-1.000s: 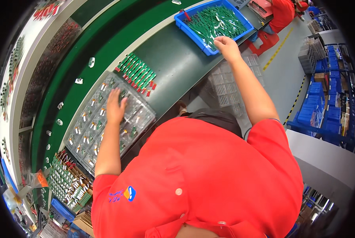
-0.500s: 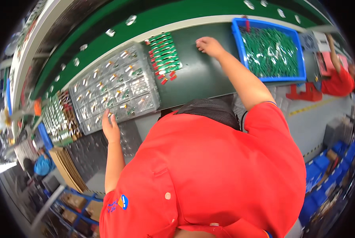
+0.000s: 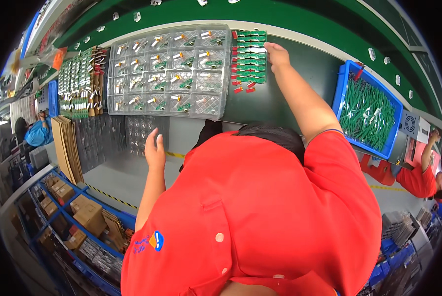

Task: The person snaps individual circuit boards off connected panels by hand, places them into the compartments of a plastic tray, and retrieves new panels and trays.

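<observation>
We have our left hand (image 3: 154, 152) spread near the front edge of the clear compartment tray (image 3: 208, 83). Beside that, green boards (image 3: 250, 62) lie stacked on the worktop (image 3: 320, 69), our right hand (image 3: 279, 55) at their side, fingertips bunched; whether pinching one, we cannot tell.

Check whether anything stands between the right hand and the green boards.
Nothing visible does. The right hand is at the right edge of the green boards, too close to tell whether it touches them. The clear tray lies on their other side, off that path.
</observation>
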### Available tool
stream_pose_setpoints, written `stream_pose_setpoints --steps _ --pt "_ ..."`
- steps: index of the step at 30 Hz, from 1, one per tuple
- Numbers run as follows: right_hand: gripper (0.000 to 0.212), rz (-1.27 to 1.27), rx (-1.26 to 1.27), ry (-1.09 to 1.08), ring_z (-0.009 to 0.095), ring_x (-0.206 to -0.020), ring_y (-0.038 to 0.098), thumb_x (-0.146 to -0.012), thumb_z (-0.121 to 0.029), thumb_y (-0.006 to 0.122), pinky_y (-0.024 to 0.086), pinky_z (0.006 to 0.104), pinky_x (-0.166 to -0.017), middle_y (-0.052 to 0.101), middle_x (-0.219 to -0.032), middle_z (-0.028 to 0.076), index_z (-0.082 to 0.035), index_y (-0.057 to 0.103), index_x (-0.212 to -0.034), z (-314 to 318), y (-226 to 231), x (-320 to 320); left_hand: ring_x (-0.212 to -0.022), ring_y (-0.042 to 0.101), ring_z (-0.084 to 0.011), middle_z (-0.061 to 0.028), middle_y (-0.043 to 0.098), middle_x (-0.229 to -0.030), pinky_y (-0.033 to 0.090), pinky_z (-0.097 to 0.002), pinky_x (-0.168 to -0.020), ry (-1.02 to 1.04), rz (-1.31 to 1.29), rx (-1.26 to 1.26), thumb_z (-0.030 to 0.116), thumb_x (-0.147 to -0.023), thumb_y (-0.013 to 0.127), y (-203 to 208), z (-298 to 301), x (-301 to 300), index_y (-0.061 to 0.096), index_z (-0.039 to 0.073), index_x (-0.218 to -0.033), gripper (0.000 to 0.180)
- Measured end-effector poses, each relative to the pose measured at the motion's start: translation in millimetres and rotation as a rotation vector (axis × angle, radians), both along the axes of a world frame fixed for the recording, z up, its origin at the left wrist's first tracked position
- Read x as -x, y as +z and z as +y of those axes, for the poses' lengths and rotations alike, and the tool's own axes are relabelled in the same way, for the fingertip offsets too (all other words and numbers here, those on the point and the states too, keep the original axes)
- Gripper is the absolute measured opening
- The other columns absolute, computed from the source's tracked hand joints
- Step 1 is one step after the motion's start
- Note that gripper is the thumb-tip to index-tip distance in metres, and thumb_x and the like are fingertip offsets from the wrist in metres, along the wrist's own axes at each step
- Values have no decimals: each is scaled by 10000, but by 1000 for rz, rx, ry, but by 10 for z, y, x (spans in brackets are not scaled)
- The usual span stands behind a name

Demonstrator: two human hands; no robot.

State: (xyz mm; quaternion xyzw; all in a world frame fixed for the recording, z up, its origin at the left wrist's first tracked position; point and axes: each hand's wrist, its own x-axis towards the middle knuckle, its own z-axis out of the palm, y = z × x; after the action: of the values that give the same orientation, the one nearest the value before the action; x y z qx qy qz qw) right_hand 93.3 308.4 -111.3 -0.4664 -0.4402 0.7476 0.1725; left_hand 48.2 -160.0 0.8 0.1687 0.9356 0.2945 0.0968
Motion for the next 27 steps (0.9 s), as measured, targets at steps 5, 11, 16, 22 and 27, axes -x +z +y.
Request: stream_pose_setpoints --steps 5,11,16,22,27 --pt "108 80 -4 -34 89 -661 519 -816 -140 579 416 224 -634 586 -766 0 -59 594 -886 -47 155 -276 -1003 523 -280 -142 565 -1058 387 -330 -876 -167 34 -18 154 -848 504 14 442 257 546 19 -1056 251" --pt "75 171 -222 17 70 -688 484 -817 -94 566 385 200 -638 562 -759 -8 -32 590 -851 -308 895 -855 -968 545 -275 -143 582 -1012 403 -320 -841 -466 -53 -279 141 -855 476 535 1428 328 566 22 -1024 226" --pt "37 229 -396 146 59 -724 459 -804 -48 564 362 184 -678 500 -770 -18 -10 561 -801 -624 1583 -1148 -993 532 -283 -148 562 -1062 404 -326 -844 -705 -152 -405 164 -860 468 748 2222 174 539 37 -1079 263" --pt "50 306 -388 129 61 -711 438 -807 -45 553 352 192 -659 475 -745 -20 -18 545 -766 -746 1943 -1396 -1017 515 -305 -149 551 -1073 395 -348 -869 -884 -366 -347 239 -837 511 986 2620 -110 485 51 -1134 352" --pt "131 160 -582 208 69 -687 445 -806 -111 568 382 214 -643 495 -700 -18 -21 535 -717 -780 2050 -1565 -1090 482 -275 -154 515 -1143 370 -342 -916 -913 -293 -312 195 -821 540 1036 2451 -226 452 44 -1170 391"
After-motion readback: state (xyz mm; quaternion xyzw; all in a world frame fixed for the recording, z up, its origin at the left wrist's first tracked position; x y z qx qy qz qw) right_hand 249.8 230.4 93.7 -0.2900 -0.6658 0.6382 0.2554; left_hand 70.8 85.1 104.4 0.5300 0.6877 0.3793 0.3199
